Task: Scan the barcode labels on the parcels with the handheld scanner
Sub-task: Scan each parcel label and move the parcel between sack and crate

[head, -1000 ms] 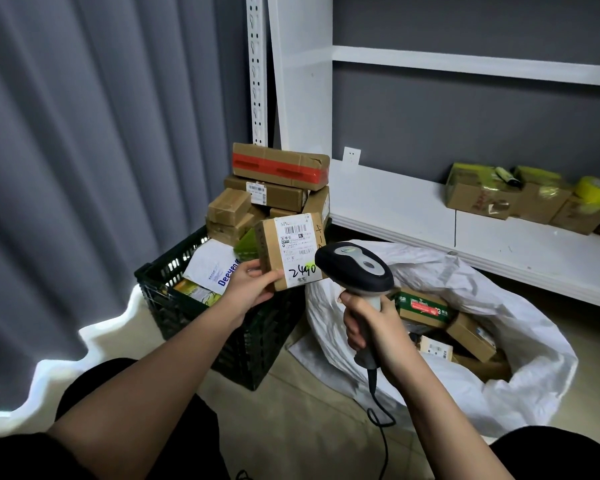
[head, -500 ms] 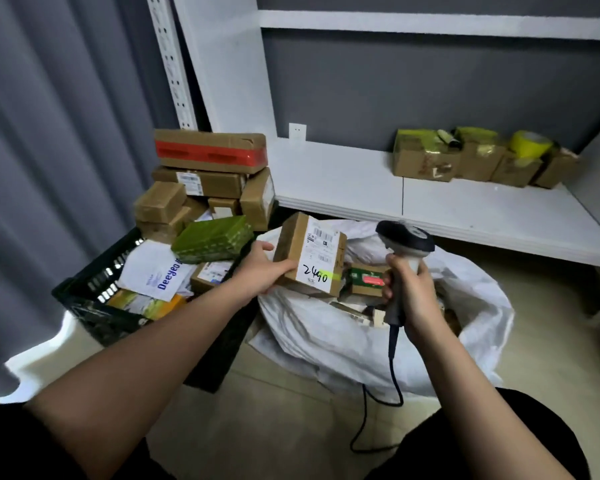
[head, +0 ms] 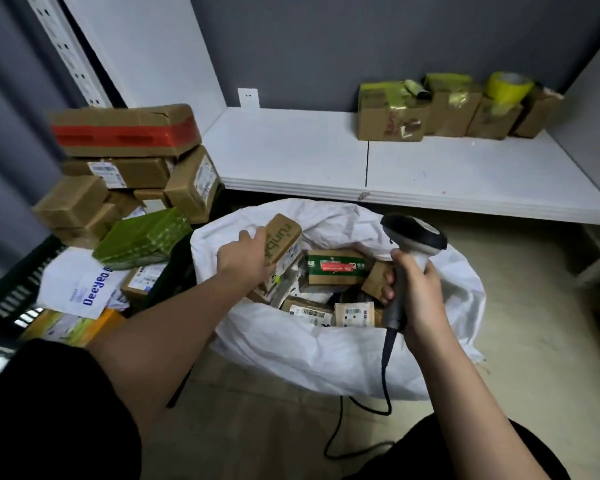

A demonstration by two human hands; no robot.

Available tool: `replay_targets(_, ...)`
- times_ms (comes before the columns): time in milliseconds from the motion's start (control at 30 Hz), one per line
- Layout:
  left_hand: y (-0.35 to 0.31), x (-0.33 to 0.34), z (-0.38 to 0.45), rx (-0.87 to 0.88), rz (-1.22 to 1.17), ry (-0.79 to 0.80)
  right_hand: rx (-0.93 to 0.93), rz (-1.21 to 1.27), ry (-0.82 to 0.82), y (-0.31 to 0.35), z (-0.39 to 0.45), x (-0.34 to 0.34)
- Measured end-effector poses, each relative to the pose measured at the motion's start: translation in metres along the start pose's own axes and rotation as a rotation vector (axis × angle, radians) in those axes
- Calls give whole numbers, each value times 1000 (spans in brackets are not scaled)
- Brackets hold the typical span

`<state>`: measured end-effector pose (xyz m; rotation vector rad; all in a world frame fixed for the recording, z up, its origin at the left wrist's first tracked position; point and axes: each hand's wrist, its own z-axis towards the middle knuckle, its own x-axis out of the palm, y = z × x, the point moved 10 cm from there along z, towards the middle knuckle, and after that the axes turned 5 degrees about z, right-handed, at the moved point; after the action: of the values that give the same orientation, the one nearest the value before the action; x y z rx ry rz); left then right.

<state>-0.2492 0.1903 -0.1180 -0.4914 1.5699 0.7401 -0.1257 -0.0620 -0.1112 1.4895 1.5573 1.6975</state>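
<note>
While the left hand (head: 245, 258) grips a small cardboard parcel (head: 282, 238) over the open white sack (head: 326, 355), fingers curled round its near edge, the label faces away, so it appears to be going into the sack, not up for scanning. Fingers of the right hand (head: 418, 292) wrap the grip of the handheld scanner (head: 413, 233), held upright and idle, its cable trailing to the floor. Labelled parcels (head: 354, 311) lie jumbled in the sack. More boxes crowd the black crate (head: 11, 299) at left, including a green-wrapped packet (head: 142, 237); taped cartons (head: 390, 112) sit on the white shelf (head: 291, 150).
</note>
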Motion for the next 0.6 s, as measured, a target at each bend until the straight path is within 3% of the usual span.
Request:
replay_targets(133,-19,25,5,81,202,10,38,-28,4,-8,3,5)
replay_targets(200,-19,38,10,28,103,50,40,-44,19,-10,4,9)
replay_targets(300,-24,61,15,-5,-247,138,45,-60,30,-11,5,12)
replay_targets(400,-27,89,10,106,-259,352,38,-61,32,-10,3,15)
replay_targets(600,26,40,-5,81,-246,74,65,-107,69,-22,-15,33)
